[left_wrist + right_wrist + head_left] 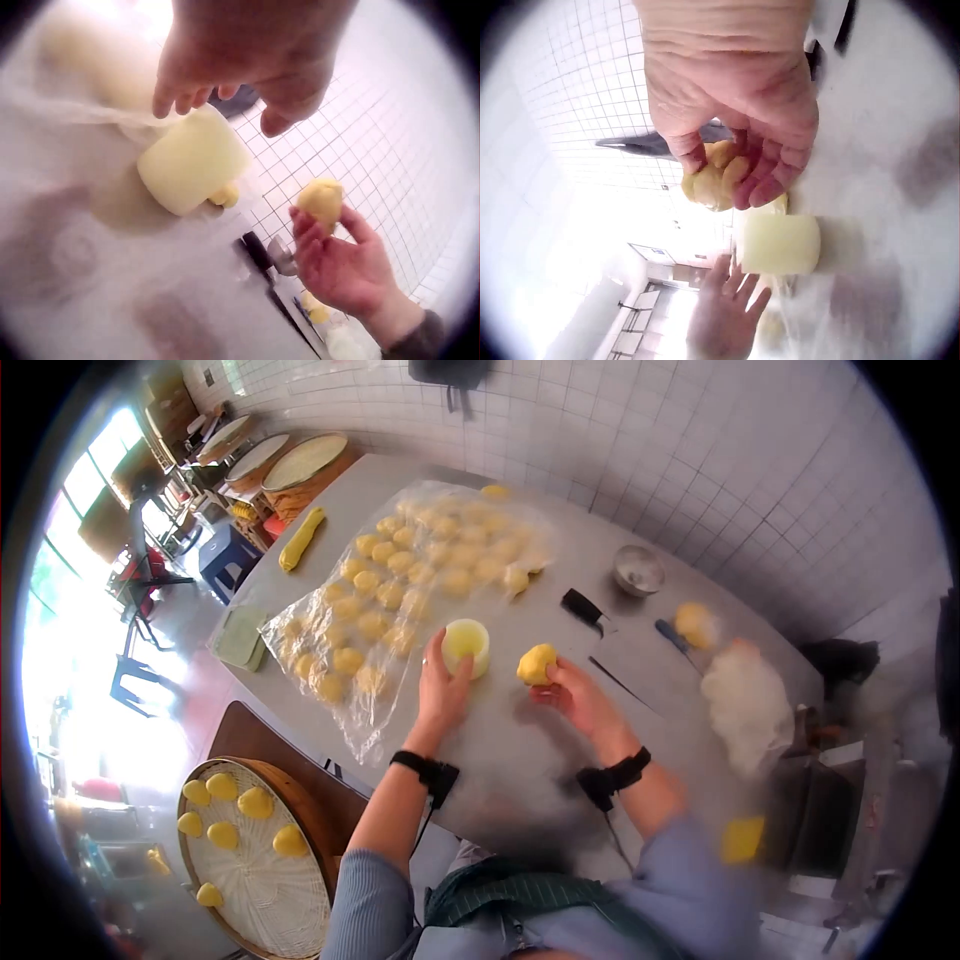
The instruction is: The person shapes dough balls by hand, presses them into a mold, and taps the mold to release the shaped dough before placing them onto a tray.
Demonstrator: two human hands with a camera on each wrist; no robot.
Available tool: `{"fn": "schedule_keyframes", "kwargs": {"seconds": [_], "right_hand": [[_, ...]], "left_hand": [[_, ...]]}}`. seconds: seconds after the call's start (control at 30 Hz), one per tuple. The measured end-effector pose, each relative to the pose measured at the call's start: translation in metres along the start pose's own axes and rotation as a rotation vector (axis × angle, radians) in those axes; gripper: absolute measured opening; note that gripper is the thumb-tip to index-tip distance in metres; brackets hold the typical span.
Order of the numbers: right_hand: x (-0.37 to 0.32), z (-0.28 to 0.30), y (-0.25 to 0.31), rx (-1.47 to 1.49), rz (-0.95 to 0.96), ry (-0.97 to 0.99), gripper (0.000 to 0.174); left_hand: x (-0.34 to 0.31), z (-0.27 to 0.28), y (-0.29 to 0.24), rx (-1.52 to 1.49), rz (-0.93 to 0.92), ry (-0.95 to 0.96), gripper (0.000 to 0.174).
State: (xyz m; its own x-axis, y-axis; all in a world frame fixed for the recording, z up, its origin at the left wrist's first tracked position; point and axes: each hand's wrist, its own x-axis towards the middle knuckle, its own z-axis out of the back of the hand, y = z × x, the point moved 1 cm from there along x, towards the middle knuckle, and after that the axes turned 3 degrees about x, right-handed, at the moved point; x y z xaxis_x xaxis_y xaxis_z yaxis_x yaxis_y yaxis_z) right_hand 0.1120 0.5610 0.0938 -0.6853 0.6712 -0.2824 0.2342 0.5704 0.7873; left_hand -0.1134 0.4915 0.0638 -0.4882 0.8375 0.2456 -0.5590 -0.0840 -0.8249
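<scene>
A pale yellow-green cup (481, 659) stands on the table in front of me. My left hand (443, 692) is beside it on the left, thumb and fingers relaxed near its wall. In the right wrist view that hand (724, 319) shows spread fingers close to the cup (781, 244). My right hand (582, 705) pinches a lump of yellow dough (537, 663) between thumb and fingertips, raised to the right of the cup. Seen from the right wrist, the dough (709, 189) has a folded, uneven surface, partly covered by the fingers.
Clear plastic sheeting (350, 735) covers many yellow dough balls beyond the cup. To the right are a black-handled knife (582, 607), metal bowl (640, 572), more dough (693, 625) and a white bag (745, 700). A round woven tray (265, 870) with several dough pieces sits lower left.
</scene>
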Motion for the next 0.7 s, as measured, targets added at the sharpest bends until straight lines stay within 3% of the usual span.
{"fn": "schedule_keyframes", "kwargs": {"seconds": [0.03,0.17,0.23,0.37,0.43,0.47,0.53,0.57,0.63,0.7], "right_hand": [[-0.009,-0.007,0.001,0.025,-0.002,0.059,0.04],[-0.042,-0.04,0.0,-0.066,0.05,0.035,0.041],[-0.052,-0.047,-0.005,-0.206,0.153,0.032,0.043],[-0.065,-0.055,-0.024,-0.399,0.184,-0.009,0.044],[-0.077,-0.076,-0.021,-0.815,0.373,-0.019,0.04],[-0.082,-0.085,-0.023,-0.819,0.365,-0.02,0.04],[-0.089,-0.099,-0.025,-1.105,0.489,-0.029,0.042],[-0.09,-0.103,-0.03,-1.111,0.482,-0.032,0.042],[-0.089,-0.107,-0.038,-1.29,0.724,0.021,0.045],[-0.087,-0.112,-0.047,-1.318,0.736,0.018,0.044]], "left_hand": [[0.007,-0.006,0.003,-0.047,0.09,0.011,0.049],[0.004,-0.012,0.016,-0.045,0.106,0.08,0.042],[-0.026,-0.011,0.013,0.039,0.008,0.071,0.039],[-0.103,0.017,-0.014,-0.036,-0.095,0.155,0.04],[-0.133,0.03,-0.019,-0.103,-0.078,0.173,0.043],[-0.141,0.036,-0.02,-0.109,-0.072,0.174,0.043],[-0.152,0.045,-0.021,-0.17,-0.019,0.248,0.045],[-0.156,0.051,-0.021,-0.178,-0.015,0.251,0.045],[-0.156,0.063,-0.019,-0.256,-0.022,0.209,0.046],[-0.154,0.071,-0.019,-0.33,0.02,0.246,0.045]]}}
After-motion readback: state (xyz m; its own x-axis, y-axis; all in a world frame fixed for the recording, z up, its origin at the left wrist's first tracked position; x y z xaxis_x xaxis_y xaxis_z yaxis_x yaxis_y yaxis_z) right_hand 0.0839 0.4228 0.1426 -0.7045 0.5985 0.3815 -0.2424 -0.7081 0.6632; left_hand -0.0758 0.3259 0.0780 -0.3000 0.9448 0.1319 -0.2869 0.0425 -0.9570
